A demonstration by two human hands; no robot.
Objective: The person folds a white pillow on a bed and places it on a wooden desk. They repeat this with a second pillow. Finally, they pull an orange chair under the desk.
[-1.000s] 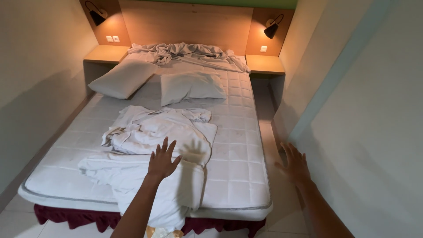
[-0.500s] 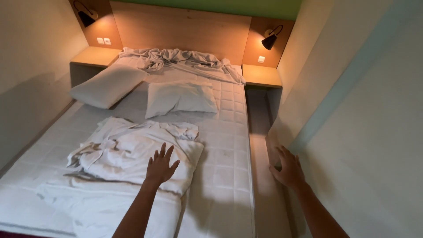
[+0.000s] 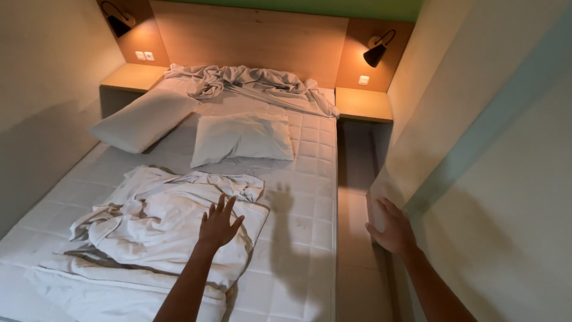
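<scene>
My left hand point(image 3: 218, 224) hovers with fingers spread just above a crumpled white sheet point(image 3: 155, 223) that lies heaped on the near half of the quilted mattress point(image 3: 310, 179). My right hand point(image 3: 393, 228) is open and rests flat against the corner of the cream wall point(image 3: 417, 161) beside the bed. Neither hand holds anything. Two white pillows lie further up the bed: one point(image 3: 241, 138) in the middle, one point(image 3: 142, 119) at the left. A second rumpled sheet point(image 3: 250, 80) is bunched against the wooden headboard point(image 3: 250, 42).
Wooden bedside shelves stand at both sides of the headboard, left point(image 3: 132, 77) and right point(image 3: 362, 104), each under a black wall lamp point(image 3: 376, 53). A narrow strip of tiled floor point(image 3: 357, 238) runs between bed and right wall. The left wall point(image 3: 42, 89) hugs the bed.
The view has moved forward over the bed and the foot edge has left the frame. My left hand stays over the crumpled sheet. My right hand has come to rest on the wall corner.
</scene>
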